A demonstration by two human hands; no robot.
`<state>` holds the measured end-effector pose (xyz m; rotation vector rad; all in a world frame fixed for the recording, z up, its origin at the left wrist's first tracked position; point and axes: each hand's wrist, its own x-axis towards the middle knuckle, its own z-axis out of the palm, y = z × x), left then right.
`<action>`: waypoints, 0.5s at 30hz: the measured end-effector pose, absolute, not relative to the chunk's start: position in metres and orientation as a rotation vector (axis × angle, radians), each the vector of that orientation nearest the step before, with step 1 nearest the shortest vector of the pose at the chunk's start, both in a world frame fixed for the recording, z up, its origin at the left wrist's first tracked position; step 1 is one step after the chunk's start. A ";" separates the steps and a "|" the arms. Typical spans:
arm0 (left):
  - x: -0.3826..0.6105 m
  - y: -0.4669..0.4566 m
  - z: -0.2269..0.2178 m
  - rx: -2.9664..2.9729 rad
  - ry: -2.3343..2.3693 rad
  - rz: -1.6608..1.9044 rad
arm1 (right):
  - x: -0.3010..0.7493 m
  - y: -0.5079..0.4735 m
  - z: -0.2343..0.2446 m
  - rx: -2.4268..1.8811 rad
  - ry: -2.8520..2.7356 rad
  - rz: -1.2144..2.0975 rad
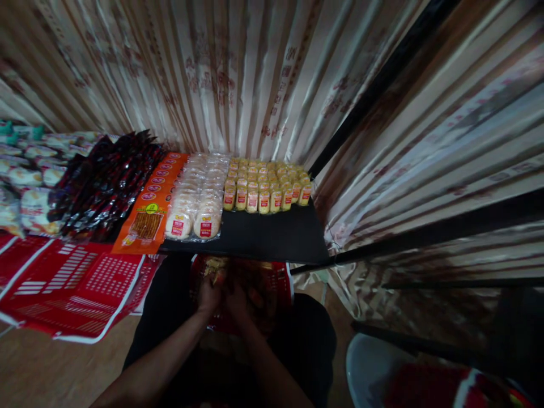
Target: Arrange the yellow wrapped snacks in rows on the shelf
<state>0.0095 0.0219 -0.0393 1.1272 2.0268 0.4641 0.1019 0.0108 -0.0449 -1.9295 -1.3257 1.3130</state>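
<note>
Both my hands are down in a red basket (pixel 291 283) between my knees, under the shelf's front edge. My left hand (pixel 209 296) is closed around a small yellow-wrapped snack packet (pixel 219 276), at the basket's left side. Close beside it is my right hand (pixel 236 299), its fingers lost in the dark, so whether it grips anything cannot be made out. On the shelf above stand rows of small yellow snack packets (pixel 264 201) with red labels. Left of them are two rows of round white crackers (pixel 205 225) in clear wrappers.
An orange snack bag (pixel 147 221), dark shiny packets (pixel 106 181) and white packets (pixel 36 207) fill the black shelf (pixel 255 232) leftward. An empty-looking red basket (pixel 80 283) is at left. Metal bars (pixel 382 90) cross before the curtain (pixel 255 73); a pale tub (pixel 369 362) stands lower right.
</note>
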 end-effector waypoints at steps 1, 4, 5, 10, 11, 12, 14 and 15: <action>0.011 0.020 -0.036 1.103 1.980 0.546 | 0.104 0.008 -0.041 -1.909 -1.334 1.306; 0.019 0.014 -0.022 1.061 1.869 0.676 | 0.111 -0.001 -0.029 -1.860 -1.371 1.212; 0.022 0.012 -0.015 1.065 1.845 0.680 | 0.115 -0.003 -0.026 -1.847 -1.380 1.158; 0.038 0.002 0.018 1.109 1.767 0.784 | 0.136 -0.015 -0.010 -1.772 -1.360 0.925; 0.041 0.001 0.024 1.133 1.743 0.829 | 0.140 -0.016 -0.006 -1.752 -1.353 0.892; 0.044 0.001 0.028 1.163 1.722 0.862 | 0.145 -0.017 -0.001 -1.740 -1.345 0.861; 0.050 0.002 0.037 1.231 1.688 0.890 | 0.153 -0.017 0.008 -1.740 -1.338 0.804; 0.054 0.004 0.041 1.260 1.672 0.902 | 0.156 -0.016 0.013 -1.749 -1.336 0.771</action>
